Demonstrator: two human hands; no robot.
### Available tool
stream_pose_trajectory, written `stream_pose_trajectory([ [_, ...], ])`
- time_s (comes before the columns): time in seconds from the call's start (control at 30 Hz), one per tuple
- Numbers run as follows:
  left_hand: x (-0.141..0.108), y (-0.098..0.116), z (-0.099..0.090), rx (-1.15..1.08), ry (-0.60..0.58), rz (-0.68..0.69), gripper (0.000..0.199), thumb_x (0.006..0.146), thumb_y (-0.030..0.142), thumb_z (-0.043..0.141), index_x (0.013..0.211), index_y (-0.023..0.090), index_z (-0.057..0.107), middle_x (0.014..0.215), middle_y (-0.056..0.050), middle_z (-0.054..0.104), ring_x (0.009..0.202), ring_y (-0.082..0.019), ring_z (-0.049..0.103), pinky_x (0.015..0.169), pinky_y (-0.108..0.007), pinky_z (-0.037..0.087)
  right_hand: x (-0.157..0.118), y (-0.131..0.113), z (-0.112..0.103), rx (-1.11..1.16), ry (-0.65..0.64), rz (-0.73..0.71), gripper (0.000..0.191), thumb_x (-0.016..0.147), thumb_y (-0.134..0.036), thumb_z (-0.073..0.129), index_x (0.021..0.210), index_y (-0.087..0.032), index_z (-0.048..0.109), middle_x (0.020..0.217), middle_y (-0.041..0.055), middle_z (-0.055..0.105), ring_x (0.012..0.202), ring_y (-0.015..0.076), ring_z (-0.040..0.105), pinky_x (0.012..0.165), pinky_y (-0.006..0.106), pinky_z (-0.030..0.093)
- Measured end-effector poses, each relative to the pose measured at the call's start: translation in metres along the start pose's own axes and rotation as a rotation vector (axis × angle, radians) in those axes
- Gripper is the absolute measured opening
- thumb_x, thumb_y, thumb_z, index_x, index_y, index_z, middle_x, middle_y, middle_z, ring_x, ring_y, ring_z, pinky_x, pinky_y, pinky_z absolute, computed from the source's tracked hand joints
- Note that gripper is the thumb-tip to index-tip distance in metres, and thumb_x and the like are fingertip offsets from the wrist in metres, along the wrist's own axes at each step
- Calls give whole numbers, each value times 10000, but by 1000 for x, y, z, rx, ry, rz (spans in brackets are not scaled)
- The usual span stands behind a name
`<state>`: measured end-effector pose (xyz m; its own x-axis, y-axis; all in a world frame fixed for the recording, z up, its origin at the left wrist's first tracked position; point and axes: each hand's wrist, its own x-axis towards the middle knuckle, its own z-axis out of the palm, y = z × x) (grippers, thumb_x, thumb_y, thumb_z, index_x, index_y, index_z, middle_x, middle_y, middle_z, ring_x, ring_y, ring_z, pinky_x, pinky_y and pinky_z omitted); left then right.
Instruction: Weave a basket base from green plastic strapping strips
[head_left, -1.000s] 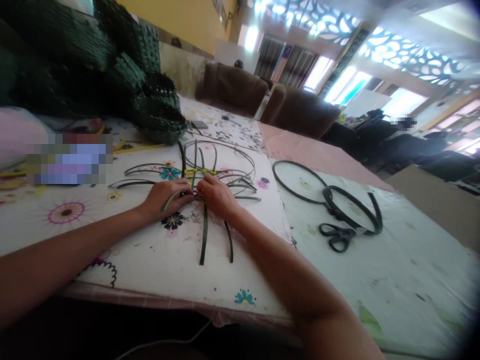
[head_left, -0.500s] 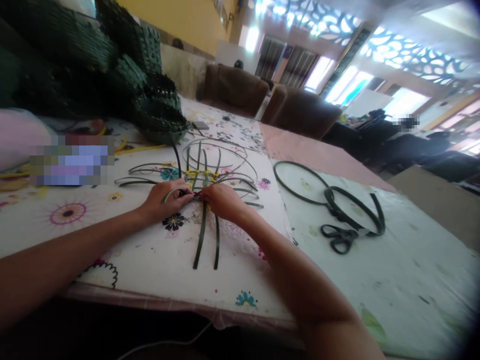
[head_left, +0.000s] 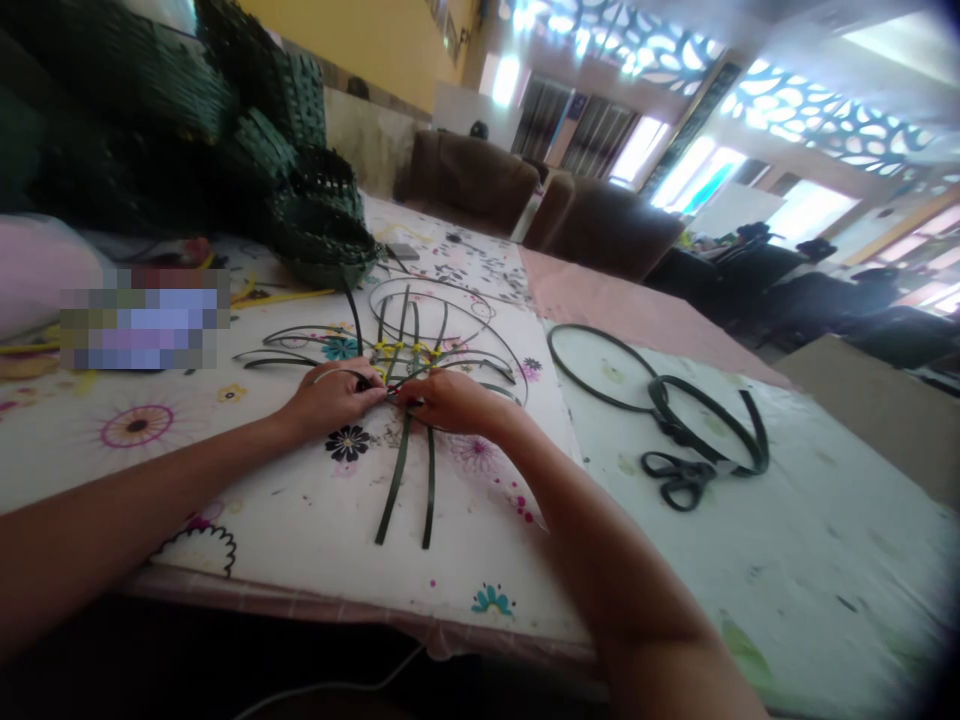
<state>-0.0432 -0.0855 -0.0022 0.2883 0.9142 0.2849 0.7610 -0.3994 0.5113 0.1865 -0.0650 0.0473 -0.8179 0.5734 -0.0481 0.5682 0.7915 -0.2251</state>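
A lattice of crossed dark green strips [head_left: 405, 465] lies on the flowered tablecloth [head_left: 300, 520], its ends fanning out on every side. Yellow ties [head_left: 388, 350] mark several of its crossings. My left hand [head_left: 337, 393] pinches a strip at the lattice's near left edge, thumb and forefinger pressed together. Close beside it, my right hand [head_left: 442, 400] is closed at the near crossings, fingers bent around a green strip. The fingertips of both hands nearly meet, and something small and reddish shows between them, too small to name. A thin loose loop [head_left: 491, 325] curves behind the lattice.
Black-handled scissors [head_left: 682, 480] lie on the right beside a coil of dark strip [head_left: 709, 420] and a thin hoop [head_left: 600, 365]. Dark green woven baskets [head_left: 322, 225] are piled at the back left. Brown chairs [head_left: 472, 180] stand beyond the table.
The lattice has turned slightly, its near strip ends shifting left and its far ends right. My right hand has moved a little to the right; my left hand stays almost in place.
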Motion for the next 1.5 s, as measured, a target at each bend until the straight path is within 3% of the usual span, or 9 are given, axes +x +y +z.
stream_pose_trajectory([
  [0.2,1,1,-1,7,-21,-11,317,872,477,589,853,213,763,942,-44,747,888,-230,674,763,-324,448,0,-2,-3,-34,-24,-63,257,915,-109,589,1033,-208,794,957,44,786,879,175,641,745,268,377],
  [0.5,2,1,-6,-81,-39,3,316,860,489,605,829,212,753,907,-41,743,858,-224,670,765,-318,475,-2,8,-3,62,41,61,288,991,-175,578,1149,-225,813,986,36,803,791,135,631,716,246,374],
  [0.67,3,-2,-4,-95,-34,-9,307,846,489,624,825,209,750,910,-40,748,866,-227,677,776,-327,483,-3,15,-2,172,19,-21,237,954,-136,619,1041,-209,827,940,24,791,785,124,629,722,232,391],
  [0.8,3,-5,-2,-113,-28,-7,322,850,506,623,822,210,746,897,-41,751,855,-228,674,771,-321,487,-3,15,-3,79,-6,-46,224,934,-135,613,976,-202,822,932,33,786,783,141,616,704,248,379],
  [0.97,3,-4,-3,-113,-43,-22,327,849,504,624,833,203,752,906,-44,749,858,-230,675,791,-327,487,-4,5,-7,-21,-13,-42,251,944,-142,580,1034,-195,808,1001,52,791,810,151,616,693,262,344],
  [1.17,3,-3,-4,-104,-38,-15,326,845,503,622,825,207,757,911,-48,763,859,-228,673,776,-315,484,-6,1,-10,3,-7,-32,235,978,-316,629,881,-185,798,789,27,742,673,128,556,628,267,289],
  [1.37,4,-3,-4,-136,-48,-36,317,841,488,627,816,197,750,893,-47,748,842,-225,667,758,-311,480,-9,24,-10,301,-48,-107,266,991,-246,633,1215,-236,776,1132,34,790,944,138,678,833,239,476],
  [1.5,3,-2,-4,-158,-51,-35,338,843,508,618,806,196,743,884,-43,741,842,-226,664,753,-320,468,-13,30,-13,350,-118,-141,366,962,-244,697,1326,-266,726,1251,27,763,1104,139,671,989,263,499],
])
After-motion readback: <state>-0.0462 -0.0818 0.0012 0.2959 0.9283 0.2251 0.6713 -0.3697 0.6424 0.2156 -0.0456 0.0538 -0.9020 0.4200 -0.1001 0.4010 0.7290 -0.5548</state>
